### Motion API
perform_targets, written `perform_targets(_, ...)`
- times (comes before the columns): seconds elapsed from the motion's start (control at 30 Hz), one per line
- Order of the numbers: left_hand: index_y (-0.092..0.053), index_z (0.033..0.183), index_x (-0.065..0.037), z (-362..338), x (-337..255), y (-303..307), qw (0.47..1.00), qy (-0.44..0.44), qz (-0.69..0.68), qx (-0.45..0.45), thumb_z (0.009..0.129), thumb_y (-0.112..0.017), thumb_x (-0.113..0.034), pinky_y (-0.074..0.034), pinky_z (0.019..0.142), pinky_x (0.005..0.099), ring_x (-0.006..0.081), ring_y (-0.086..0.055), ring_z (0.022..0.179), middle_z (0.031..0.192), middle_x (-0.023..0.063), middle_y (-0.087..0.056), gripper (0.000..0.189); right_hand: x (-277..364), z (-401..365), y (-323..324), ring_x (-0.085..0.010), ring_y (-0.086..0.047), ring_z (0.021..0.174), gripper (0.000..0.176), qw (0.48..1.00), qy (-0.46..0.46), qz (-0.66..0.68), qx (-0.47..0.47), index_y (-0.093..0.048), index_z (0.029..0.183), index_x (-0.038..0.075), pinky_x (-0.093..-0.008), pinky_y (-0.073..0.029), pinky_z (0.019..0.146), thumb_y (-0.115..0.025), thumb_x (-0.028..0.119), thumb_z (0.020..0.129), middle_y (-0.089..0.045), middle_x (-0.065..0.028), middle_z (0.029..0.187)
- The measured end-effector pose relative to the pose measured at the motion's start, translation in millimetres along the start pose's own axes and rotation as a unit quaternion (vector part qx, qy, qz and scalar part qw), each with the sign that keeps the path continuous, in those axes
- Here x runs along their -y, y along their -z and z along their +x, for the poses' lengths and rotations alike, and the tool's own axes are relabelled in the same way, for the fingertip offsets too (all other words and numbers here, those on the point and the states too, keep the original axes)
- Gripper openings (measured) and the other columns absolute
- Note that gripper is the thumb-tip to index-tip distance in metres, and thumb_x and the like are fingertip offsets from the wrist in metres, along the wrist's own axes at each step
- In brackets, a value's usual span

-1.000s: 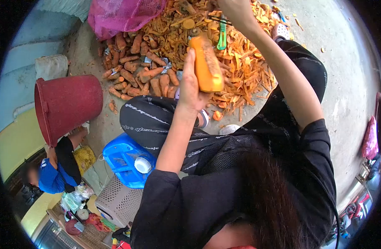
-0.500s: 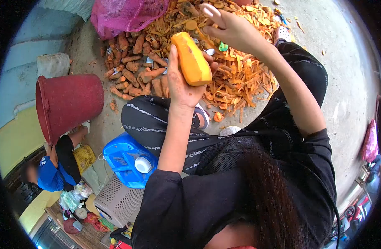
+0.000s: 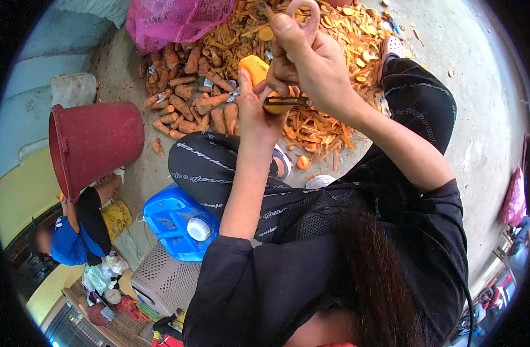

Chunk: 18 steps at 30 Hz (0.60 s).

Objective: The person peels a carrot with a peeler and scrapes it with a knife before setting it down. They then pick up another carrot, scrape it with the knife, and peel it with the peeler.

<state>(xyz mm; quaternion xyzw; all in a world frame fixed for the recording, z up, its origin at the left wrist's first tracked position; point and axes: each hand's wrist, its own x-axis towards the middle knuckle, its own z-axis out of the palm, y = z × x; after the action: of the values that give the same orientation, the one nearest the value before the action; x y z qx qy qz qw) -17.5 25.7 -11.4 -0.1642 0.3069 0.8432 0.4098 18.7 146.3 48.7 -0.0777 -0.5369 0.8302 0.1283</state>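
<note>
My left hand (image 3: 256,110) is wrapped round a thick, bright orange peeled carrot (image 3: 253,68). The carrot's upper end shows beyond my fingers, while its middle is hidden behind my hands. Closed on a peeler, my right hand (image 3: 320,69) is close beside the left. The peeler's dark slotted blade (image 3: 285,101) lies across the carrot's near end. My right fingers cover most of the handle. Beyond my hands, unpeeled carrots (image 3: 187,92) lie on the floor beside a wide heap of orange peelings (image 3: 323,124).
A pink mesh sack (image 3: 178,20) stands behind the carrots. On the left are a dark red bucket (image 3: 97,144), a blue jerrycan (image 3: 175,225) by my knee and a grey perforated crate (image 3: 167,280). Another person in a blue shirt (image 3: 68,243) sits past the bucket.
My right hand has come down and toward the left hand, bringing the peeler blade to the carrot's near end. The carrot is now largely covered by my hands.
</note>
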Motion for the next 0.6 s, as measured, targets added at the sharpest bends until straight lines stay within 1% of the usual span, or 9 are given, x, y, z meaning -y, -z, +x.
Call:
perform_targets(0.1, -0.051, 0.118, -0.015, 5, 1, 12, 0.993, 0.028, -0.071, 0.089, 0.095, -0.039, -0.049, -0.054, 0.078, 0.0372, 0.02, -0.062, 0.094, 0.105, 0.0054, -0.061, 0.043, -7, 5, 1, -0.0095, -0.041, 0.044, 0.046, 1.0, 0.016, 0.013, -0.003, -0.044, 0.074, 0.003, -0.0254, -0.044, 0.046, -0.047, 0.044, 0.094, -0.035, 0.0007, 0.053)
perform_targets(0.2, -0.052, 0.116, -0.015, 4, 3, 6, 0.998, -0.057, 0.018, 0.017, 0.094, -0.044, -0.048, -0.054, 0.075, 0.0348, 0.0192, -0.062, 0.091, 0.101, 0.0045, -0.062, 0.041, -11, 17, 16, -0.0087, -0.038, 0.043, 0.045, 0.985, 0.085, -0.132, -0.077, -0.043, 0.072, 0.004, -0.0241, -0.041, 0.044, -0.048, 0.043, 0.095, -0.034, 0.0011, 0.054)
perform_targets(0.23, -0.054, 0.115, -0.015, 1, 3, 4, 0.998, -0.054, -0.027, 0.009, 0.093, -0.047, -0.047, -0.054, 0.071, 0.0326, 0.019, -0.062, 0.088, 0.098, 0.0043, -0.062, 0.039, 21, 27, 16, -0.0117, -0.044, 0.044, 0.04, 0.986, 0.084, -0.093, -0.113, -0.045, 0.077, 0.006, -0.0271, -0.044, 0.046, -0.045, 0.042, 0.095, -0.039, 0.0003, 0.055)
perform_targets(0.3, -0.054, 0.114, -0.015, -9, 7, -7, 0.996, -0.087, 0.024, 0.003, 0.093, -0.047, -0.046, -0.055, 0.07, 0.0325, 0.0193, -0.063, 0.085, 0.098, 0.0046, -0.063, 0.038, 32, 45, 35, -0.0123, -0.044, 0.044, 0.041, 0.99, 0.051, 0.083, -0.097, -0.045, 0.077, 0.006, -0.0271, -0.045, 0.045, -0.047, 0.044, 0.094, -0.039, 0.0005, 0.055)
perform_targets(0.4, -0.054, 0.114, -0.015, -2, 7, 0, 0.997, -0.061, -0.003, 0.049, 0.092, -0.048, -0.047, -0.055, 0.07, 0.0325, 0.0196, -0.064, 0.082, 0.099, 0.0052, -0.063, 0.039, 40, 29, 19, -0.0126, -0.043, 0.043, 0.042, 0.99, -0.086, 0.046, -0.098, -0.045, 0.077, 0.007, -0.0274, -0.044, 0.044, -0.048, 0.046, 0.093, -0.038, 0.0005, 0.054)
perform_targets(0.43, -0.054, 0.111, -0.013, -3, 7, -2, 0.997, -0.053, 0.013, 0.049, 0.092, -0.045, -0.05, -0.053, 0.071, 0.0314, 0.0175, -0.062, 0.083, 0.096, 0.0042, -0.062, 0.043, 35, 21, 16, -0.0117, -0.043, 0.045, 0.045, 0.989, -0.119, 0.084, -0.029, -0.044, 0.076, 0.008, -0.0264, -0.041, 0.044, -0.05, 0.049, 0.091, -0.037, 0.0011, 0.055)
perform_targets(0.5, -0.055, 0.106, -0.008, -10, 6, -15, 0.997, -0.035, 0.049, 0.049, 0.092, -0.04, -0.057, -0.051, 0.074, 0.0292, 0.0133, -0.059, 0.083, 0.09, 0.0021, -0.059, 0.052, 29, 11, 2, -0.0101, -0.041, 0.048, 0.045, 0.986, -0.158, 0.029, -0.039, -0.043, 0.073, 0.009, -0.0246, -0.035, 0.044, -0.049, 0.049, 0.092, -0.036, 0.0018, 0.057)
perform_targets(0.53, -0.056, 0.102, -0.006, -15, 6, -23, 0.997, -0.025, 0.067, 0.023, 0.093, -0.035, -0.059, -0.051, 0.071, 0.0282, 0.0124, -0.059, 0.081, 0.088, 0.0025, -0.06, 0.058, 20, 8, 8, -0.0082, -0.038, 0.05, 0.044, 0.987, -0.139, 0.068, 0.044, -0.043, 0.071, 0.01, -0.0239, -0.031, 0.045, -0.047, 0.047, 0.094, -0.036, 0.0031, 0.059)
perform_targets(0.6, -0.053, 0.113, -0.011, -14, 7, -10, 0.997, -0.01, 0.033, 0.074, 0.094, -0.038, -0.052, -0.052, 0.078, 0.0331, 0.0176, -0.06, 0.094, 0.103, 0.0043, -0.06, 0.047, 16, 8, 7, -0.0077, -0.036, 0.05, 0.043, 0.994, -0.105, -0.019, 0.024, -0.043, 0.071, 0.01, -0.024, -0.029, 0.045, -0.045, 0.046, 0.095, -0.037, 0.0033, 0.059)
